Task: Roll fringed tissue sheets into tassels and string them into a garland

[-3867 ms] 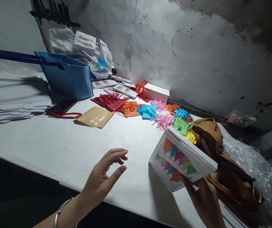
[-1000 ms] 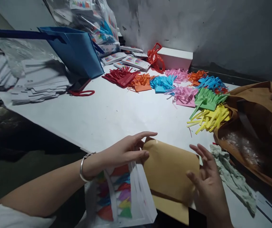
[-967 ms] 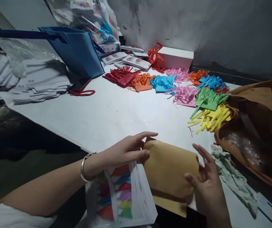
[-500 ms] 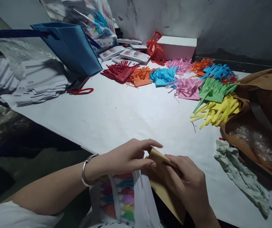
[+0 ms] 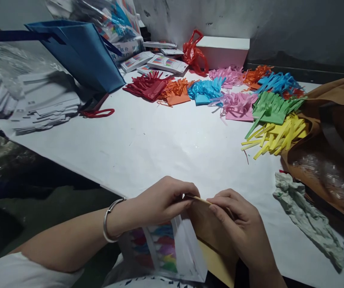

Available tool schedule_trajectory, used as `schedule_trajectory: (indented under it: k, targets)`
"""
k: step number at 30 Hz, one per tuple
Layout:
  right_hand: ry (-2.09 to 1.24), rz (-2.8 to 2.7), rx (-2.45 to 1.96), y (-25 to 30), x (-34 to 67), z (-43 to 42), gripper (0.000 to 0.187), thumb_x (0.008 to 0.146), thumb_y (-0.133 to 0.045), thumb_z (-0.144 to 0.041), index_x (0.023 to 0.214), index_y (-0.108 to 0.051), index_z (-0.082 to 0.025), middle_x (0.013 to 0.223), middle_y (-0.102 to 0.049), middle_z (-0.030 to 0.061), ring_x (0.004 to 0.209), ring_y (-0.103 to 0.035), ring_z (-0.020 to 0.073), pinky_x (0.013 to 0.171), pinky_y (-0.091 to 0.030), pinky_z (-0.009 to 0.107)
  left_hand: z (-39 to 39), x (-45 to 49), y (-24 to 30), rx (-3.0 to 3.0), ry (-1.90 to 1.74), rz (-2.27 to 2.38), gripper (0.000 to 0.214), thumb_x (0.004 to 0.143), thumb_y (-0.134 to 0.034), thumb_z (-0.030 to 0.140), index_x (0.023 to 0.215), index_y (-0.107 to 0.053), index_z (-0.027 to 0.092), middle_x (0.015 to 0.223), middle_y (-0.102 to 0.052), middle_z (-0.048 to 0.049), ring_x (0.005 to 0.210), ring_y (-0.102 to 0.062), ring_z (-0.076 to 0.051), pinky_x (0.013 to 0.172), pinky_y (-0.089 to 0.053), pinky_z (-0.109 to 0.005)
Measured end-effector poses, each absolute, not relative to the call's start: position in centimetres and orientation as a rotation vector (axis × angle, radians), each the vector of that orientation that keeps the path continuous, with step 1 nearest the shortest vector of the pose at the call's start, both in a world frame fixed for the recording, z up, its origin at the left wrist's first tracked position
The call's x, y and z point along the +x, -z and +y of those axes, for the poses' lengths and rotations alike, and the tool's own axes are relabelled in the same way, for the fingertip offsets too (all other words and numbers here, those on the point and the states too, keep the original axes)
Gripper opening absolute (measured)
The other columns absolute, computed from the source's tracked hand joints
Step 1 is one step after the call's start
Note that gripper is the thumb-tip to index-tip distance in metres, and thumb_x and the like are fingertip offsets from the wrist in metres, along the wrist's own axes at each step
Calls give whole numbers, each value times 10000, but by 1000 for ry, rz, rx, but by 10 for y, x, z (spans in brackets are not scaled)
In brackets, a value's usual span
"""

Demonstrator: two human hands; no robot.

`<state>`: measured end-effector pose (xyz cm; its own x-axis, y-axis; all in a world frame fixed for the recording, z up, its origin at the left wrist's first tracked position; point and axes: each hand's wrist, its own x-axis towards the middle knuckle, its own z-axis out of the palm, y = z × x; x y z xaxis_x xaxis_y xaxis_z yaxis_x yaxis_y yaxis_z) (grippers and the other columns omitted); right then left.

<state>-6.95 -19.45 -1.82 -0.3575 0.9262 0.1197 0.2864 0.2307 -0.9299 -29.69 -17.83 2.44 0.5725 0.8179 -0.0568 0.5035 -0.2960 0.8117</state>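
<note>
My left hand [image 5: 172,202], a silver bangle at its wrist, pinches the upper edge of a folded piece of brown paper [image 5: 209,230]. Close by on the right, my right hand [image 5: 239,224] grips the same edge between thumb and fingers. The paper hangs down in front of my body, and its lower end runs out of view. A white packet [image 5: 191,252] printed with coloured tassels rests against my body, partly covered by my left forearm; how it is held I cannot tell.
Tissue tassel bundles in red [image 5: 150,88], blue [image 5: 206,92], pink [image 5: 239,106], green [image 5: 270,108] and yellow [image 5: 276,136] lie on the white table [image 5: 159,152]. A blue bag [image 5: 81,56] and white packet stacks [image 5: 48,96] stand left. At right are a brown bag [image 5: 334,132] and crumpled pale cloth [image 5: 306,220].
My left fingers, extended before, have closed on the paper's edge. The paper's top edge has flattened and dropped slightly. The view has tilted a little downward.
</note>
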Motion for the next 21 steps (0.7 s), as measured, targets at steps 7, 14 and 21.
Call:
schedule_trajectory:
  k: [7, 14, 21]
  targets:
    - [-747, -1856, -1092, 17, -73, -196, 154, 920, -632, -172, 903, -738, -283, 789, -650, 9, 800, -600, 184, 752, -469, 362, -185, -299, -23, 2002, -444, 1055, 197, 902, -510, 132, 1003, -676, 161, 771, -714, -14, 639, -609, -111, 588, -427, -177]
    - [-551, -1845, -982, 17, -75, -199, 189, 879, -654, -46, 900, -712, -224, 804, -650, 3, 813, -584, 168, 780, -434, 370, -188, -298, -23, 1976, -469, 1048, 179, 947, -498, 171, 993, -671, 162, 749, -705, -14, 616, -599, -99, 576, -425, -169]
    - [-278, -1875, -926, 14, -79, -205, 237, 856, -639, 31, 963, -717, -166, 812, -663, 43, 823, -576, 193, 887, -389, 481, -190, -297, -25, 1951, -496, 1045, 204, 995, -487, 254, 988, -669, 161, 742, -711, -17, 600, -594, -94, 552, -412, -165]
